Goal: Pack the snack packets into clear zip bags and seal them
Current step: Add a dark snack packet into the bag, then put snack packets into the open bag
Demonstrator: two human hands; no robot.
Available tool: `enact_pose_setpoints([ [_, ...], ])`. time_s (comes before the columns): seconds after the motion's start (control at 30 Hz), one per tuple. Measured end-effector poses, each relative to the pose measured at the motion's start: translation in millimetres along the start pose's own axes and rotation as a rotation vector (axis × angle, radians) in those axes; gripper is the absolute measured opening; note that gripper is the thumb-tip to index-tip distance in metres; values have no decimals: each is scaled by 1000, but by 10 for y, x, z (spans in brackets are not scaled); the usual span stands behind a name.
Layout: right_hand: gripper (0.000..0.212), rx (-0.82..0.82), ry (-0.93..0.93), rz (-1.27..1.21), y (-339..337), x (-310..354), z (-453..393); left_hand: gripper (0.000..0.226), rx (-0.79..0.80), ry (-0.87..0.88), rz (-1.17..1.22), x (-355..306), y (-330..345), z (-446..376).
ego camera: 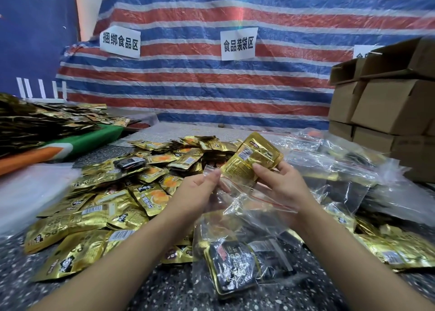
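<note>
Nearest: a filled zip bag (235,261) of black and gold packets, lying flat on the speckled table (164,287) between the forearms.

Above it: left hand (197,190), fingers curled, thumb and forefinger pinching one lip of an empty clear zip bag (244,193) (red seal line visible) – the bag hangs open between both hands.

Right hand (280,181): fingers wrapped round a small stack of gold snack packets (249,160), lower edge at the bag's mouth – whether it has entered the opening is hard to tell through the film.

Left: loose heap of gold packets (113,193). Right: pile of filled clear bags (341,169).

Far: cardboard boxes (381,103), stacked right; striped tarpaulin (211,85) bearing paper signs (238,43).
</note>
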State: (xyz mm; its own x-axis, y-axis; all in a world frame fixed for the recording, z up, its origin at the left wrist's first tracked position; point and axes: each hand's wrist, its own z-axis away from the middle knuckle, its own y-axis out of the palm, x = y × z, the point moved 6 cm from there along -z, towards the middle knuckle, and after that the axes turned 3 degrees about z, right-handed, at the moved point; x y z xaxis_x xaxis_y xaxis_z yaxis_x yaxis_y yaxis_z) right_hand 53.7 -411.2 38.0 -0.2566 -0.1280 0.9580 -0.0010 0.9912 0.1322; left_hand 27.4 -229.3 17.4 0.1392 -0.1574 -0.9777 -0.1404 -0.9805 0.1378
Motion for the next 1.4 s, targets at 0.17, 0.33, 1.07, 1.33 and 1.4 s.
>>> enact_pose_setpoints([
  [0.17,49,22,-6,70,51,43,15,40,14,13,73,6,2,12],
  [0.33,24,51,102,-80,56,28,40,39,40,24,135,-23,52,31],
  [1.07,25,-68,-246,-255,-192,553,158,32,-47,68,24,-87,-22,43],
  [1.33,35,68,-291,126,-118,457,173,36,-69,55,30,-78,-65,22],
  [1.4,38,135,-307,145,-112,484,183,38,-65,53,42,-76,-65,19],
])
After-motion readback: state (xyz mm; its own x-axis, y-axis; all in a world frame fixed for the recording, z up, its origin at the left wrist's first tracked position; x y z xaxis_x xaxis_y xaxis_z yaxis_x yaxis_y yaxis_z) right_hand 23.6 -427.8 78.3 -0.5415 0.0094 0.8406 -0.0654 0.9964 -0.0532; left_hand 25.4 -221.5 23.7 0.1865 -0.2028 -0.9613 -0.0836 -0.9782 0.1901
